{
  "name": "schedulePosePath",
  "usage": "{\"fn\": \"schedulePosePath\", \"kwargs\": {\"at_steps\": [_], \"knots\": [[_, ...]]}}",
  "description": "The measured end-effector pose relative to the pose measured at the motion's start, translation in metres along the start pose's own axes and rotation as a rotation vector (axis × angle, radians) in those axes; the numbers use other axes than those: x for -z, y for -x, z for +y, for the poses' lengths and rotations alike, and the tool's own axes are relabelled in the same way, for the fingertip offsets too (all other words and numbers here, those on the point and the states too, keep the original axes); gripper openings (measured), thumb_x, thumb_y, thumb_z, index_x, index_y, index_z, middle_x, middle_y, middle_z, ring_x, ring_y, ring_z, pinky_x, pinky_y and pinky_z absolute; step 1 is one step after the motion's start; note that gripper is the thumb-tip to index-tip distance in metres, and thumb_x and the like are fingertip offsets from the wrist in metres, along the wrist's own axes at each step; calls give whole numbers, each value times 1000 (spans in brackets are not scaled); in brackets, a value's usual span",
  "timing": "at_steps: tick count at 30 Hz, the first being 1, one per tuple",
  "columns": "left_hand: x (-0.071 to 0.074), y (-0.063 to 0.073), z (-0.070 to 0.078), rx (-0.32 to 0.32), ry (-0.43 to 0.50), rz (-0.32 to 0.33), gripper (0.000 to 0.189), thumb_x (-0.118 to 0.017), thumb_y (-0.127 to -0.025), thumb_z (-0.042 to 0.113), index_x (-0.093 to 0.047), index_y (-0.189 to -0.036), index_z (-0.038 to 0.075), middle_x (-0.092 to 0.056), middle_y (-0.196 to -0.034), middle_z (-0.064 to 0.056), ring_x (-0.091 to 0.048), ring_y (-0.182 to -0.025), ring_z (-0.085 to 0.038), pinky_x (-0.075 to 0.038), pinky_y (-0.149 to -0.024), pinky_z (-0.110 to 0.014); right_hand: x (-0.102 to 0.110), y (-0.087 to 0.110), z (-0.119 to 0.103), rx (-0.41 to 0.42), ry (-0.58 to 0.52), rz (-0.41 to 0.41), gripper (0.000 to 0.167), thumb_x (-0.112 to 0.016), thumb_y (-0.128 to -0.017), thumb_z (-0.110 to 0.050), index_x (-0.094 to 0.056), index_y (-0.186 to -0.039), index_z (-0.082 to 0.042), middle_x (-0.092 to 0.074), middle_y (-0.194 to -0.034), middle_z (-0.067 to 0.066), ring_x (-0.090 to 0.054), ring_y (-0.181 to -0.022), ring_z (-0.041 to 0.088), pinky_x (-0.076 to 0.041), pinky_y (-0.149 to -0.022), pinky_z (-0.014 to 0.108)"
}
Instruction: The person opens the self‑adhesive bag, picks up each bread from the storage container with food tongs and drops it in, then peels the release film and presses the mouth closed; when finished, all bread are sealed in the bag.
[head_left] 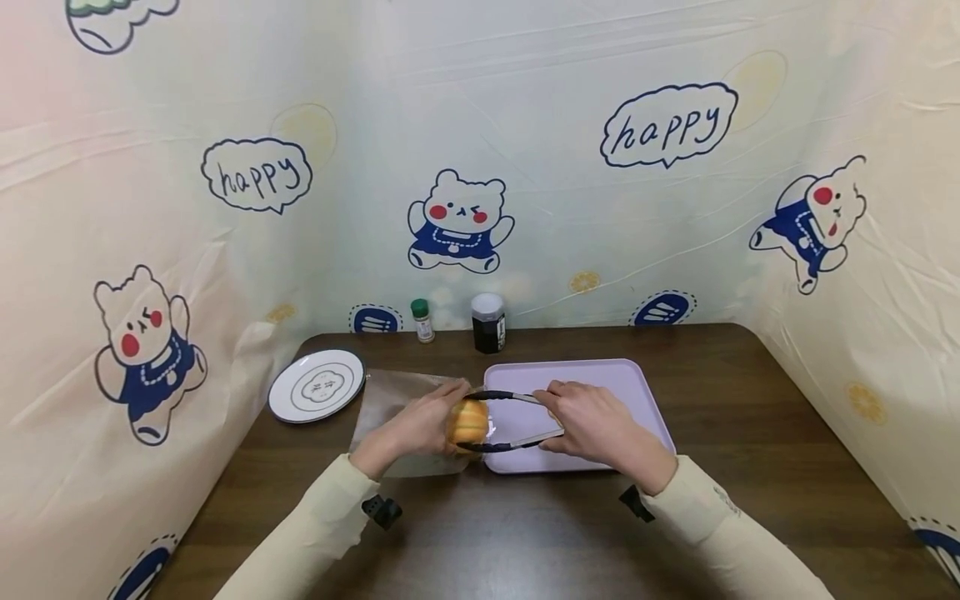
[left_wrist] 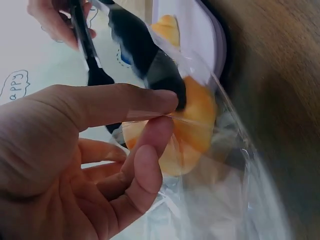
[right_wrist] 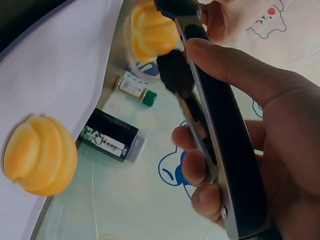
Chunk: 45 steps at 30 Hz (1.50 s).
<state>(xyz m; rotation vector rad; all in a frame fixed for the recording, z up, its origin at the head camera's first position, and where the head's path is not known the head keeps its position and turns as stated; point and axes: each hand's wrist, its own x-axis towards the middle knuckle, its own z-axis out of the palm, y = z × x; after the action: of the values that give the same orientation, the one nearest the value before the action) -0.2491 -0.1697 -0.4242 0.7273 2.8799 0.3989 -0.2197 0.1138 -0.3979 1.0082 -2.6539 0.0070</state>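
Observation:
My right hand (head_left: 592,421) grips a pair of black-tipped metal tongs (right_wrist: 215,120), its thumb along one arm and fingers curled on the other. The tong arms stand apart around a golden, ridged bread roll (head_left: 470,421); whether both tips press it I cannot tell. That roll sits in the mouth of a clear plastic bag (left_wrist: 215,185). Between thumb and fingertip, my left hand (left_wrist: 100,130) pinches the bag's edge. A second bread roll (right_wrist: 41,155) lies on the lilac tray (head_left: 637,383), largely hidden behind my right hand in the head view.
A white plate (head_left: 288,387) with a dark rim lies at the far left. Along the back stand a small green-capped bottle (head_left: 422,322) and a dark jar (head_left: 489,325) with a pale lid. Printed cloth (head_left: 547,208) encloses the wooden table (head_left: 525,533) on three sides.

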Motion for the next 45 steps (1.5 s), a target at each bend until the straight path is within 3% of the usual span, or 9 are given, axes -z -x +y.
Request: {"fn": "schedulePosePath", "kwargs": {"at_steps": [7, 14, 18, 29, 39, 45], "knots": [[2, 0, 1, 19, 13, 0, 104, -91, -66, 13, -36, -153, 2, -37, -159, -15, -47, -138, -35, -45, -110, -49, -2, 1, -1, -36, -41, -13, 68, -85, -71, -53, -69, -120, -9, -69, -96, 4, -66, -81, 21, -57, -65, 39], [1, 0, -5, 34, 38, -10, 103, -90, -68, 12, -34, -154, 0, -35, -160, -17, -44, -142, -35, -42, -114, -47, -2, 8, 8, -81, -66, -47, 73, -86, -68, -53, -67, -126, -13, -71, -112, 5, -70, -93, 21, -60, -75, 39], [2, 1, -5, 29, 53, -4, 102, -88, -67, 8, -33, -154, 0, -35, -160, -17, -43, -142, -35, -42, -113, -47, -4, 10, 11, -89, -70, -64, 74, -87, -67, -53, -67, -126, -13, -71, -111, 5, -69, -90, 20, -60, -74, 38], [0, 2, -7, 9, 84, 14, 102, -88, -69, 10, -33, -154, 2, -34, -161, -16, -41, -144, -34, -37, -117, -48, -13, 12, 10, 6, -22, 11, 63, -84, -72, -49, -68, -122, -13, -70, -104, 2, -69, -84, 21, -58, -67, 39], [-2, 2, -8, 23, 41, 29, 93, -88, -69, 6, -42, -150, 3, -43, -156, -15, -50, -137, -35, -46, -109, -48, -10, 11, 8, -49, -12, 3, 60, -82, -75, -51, -70, -121, -13, -70, -102, 3, -67, -76, 18, -57, -62, 37], [-3, 2, -7, 3, 44, 49, 93, -89, -69, 8, -43, -149, 2, -46, -154, -16, -52, -135, -35, -46, -109, -49, -8, 10, 10, 48, 40, 72, 60, -83, -74, -49, -68, -121, -14, -69, -106, 1, -68, -85, 18, -56, -60, 35]]}}
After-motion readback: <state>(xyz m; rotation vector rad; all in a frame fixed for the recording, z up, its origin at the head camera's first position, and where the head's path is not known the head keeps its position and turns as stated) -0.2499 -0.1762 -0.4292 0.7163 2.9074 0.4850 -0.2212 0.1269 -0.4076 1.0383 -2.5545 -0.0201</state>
